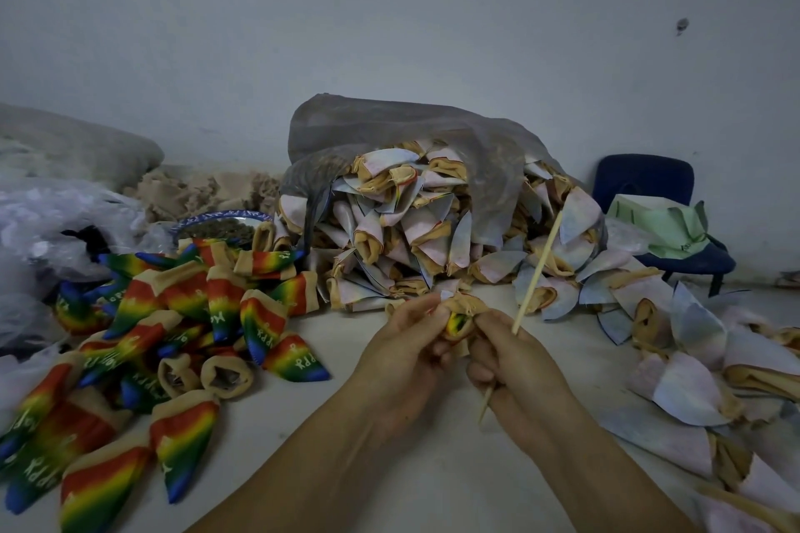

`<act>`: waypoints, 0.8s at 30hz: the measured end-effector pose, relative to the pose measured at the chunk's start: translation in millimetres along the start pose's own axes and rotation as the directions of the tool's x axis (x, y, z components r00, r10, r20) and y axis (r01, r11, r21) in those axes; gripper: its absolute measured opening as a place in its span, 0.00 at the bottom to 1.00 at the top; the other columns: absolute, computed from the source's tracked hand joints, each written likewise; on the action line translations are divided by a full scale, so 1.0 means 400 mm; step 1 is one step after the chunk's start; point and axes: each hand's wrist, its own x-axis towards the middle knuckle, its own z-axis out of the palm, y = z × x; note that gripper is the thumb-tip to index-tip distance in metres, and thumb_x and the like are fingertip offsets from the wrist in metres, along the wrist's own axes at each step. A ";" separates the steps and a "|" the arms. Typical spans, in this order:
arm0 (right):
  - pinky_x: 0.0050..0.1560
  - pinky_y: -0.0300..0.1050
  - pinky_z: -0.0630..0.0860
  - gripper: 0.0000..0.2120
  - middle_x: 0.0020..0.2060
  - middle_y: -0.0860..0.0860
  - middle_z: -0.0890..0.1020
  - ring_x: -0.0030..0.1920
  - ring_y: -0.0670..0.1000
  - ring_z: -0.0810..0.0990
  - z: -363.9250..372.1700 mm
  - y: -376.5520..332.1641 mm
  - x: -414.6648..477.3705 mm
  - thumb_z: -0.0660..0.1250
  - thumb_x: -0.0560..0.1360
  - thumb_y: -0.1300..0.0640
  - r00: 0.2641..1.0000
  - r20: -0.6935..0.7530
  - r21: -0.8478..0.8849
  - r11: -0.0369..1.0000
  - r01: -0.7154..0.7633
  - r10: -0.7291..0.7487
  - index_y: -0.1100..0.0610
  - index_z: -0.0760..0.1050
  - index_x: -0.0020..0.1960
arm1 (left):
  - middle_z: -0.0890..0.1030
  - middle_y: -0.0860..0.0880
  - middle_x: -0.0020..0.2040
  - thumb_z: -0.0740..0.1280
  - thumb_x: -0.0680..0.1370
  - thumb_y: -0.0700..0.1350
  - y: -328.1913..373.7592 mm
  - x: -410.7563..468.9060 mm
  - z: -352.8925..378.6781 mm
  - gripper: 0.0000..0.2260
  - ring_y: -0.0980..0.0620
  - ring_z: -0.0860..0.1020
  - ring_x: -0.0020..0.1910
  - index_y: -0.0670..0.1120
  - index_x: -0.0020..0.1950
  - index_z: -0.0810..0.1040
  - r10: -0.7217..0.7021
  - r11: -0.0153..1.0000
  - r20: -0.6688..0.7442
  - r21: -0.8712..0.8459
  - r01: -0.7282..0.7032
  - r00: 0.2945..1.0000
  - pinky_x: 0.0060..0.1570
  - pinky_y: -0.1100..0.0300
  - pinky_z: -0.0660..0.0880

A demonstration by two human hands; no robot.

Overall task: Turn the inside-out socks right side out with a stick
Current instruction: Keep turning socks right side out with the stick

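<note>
While left hand (407,342) and right hand (511,359) both pinch one half-turned sock (459,316) above the surface (433,489) middle, right also grips the single stick (537,273), tilted; rainbow socks (182,316) heaped toward left edge, pale inside-out socks (411,229) spilling from one grey bag (389,121) at far edge, uncountable; blue chair (640,182) behind
</note>
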 end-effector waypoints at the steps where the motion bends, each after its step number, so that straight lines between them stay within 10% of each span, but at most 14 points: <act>1: 0.20 0.35 0.62 0.12 0.22 0.48 0.64 0.20 0.43 0.60 -0.005 -0.001 0.000 0.58 0.81 0.60 0.999 0.033 0.021 1.000 -0.006 0.006 0.58 0.74 0.41 | 0.78 0.47 0.41 0.69 0.74 0.40 -0.001 0.001 -0.002 0.16 0.56 0.71 0.32 0.39 0.61 0.78 0.018 0.999 -0.028 0.032 -0.017 0.999 0.35 0.62 0.71; 10: 0.22 0.35 0.62 0.14 0.21 0.46 0.62 0.21 0.43 0.60 0.014 0.019 -0.003 0.56 0.81 0.46 0.999 0.005 -0.340 0.940 0.044 -0.046 0.53 0.70 0.42 | 0.83 0.41 0.57 0.63 0.82 0.49 -0.007 -0.007 -0.006 0.13 0.44 0.79 0.58 0.45 0.59 0.82 -0.029 0.943 -0.090 0.328 0.058 0.995 0.61 0.53 0.75; 19: 0.22 0.33 0.63 0.14 0.20 0.42 0.66 0.20 0.41 0.64 0.007 0.019 -0.008 0.55 0.80 0.44 0.998 0.033 -0.417 0.907 0.057 -0.047 0.51 0.73 0.46 | 0.83 0.45 0.59 0.69 0.75 0.55 -0.009 -0.015 -0.003 0.19 0.50 0.80 0.60 0.45 0.61 0.82 -0.029 0.981 0.043 0.194 0.020 0.999 0.58 0.58 0.73; 24: 0.23 0.31 0.65 0.10 0.24 0.42 0.74 0.22 0.39 0.69 -0.002 0.020 -0.006 0.55 0.80 0.43 0.981 0.046 -0.568 0.803 0.180 -0.188 0.43 0.71 0.46 | 0.84 0.56 0.50 0.70 0.69 0.64 -0.005 -0.015 -0.020 0.15 0.57 0.82 0.52 0.57 0.49 0.84 0.102 0.891 -0.053 0.449 -0.068 0.993 0.51 0.63 0.76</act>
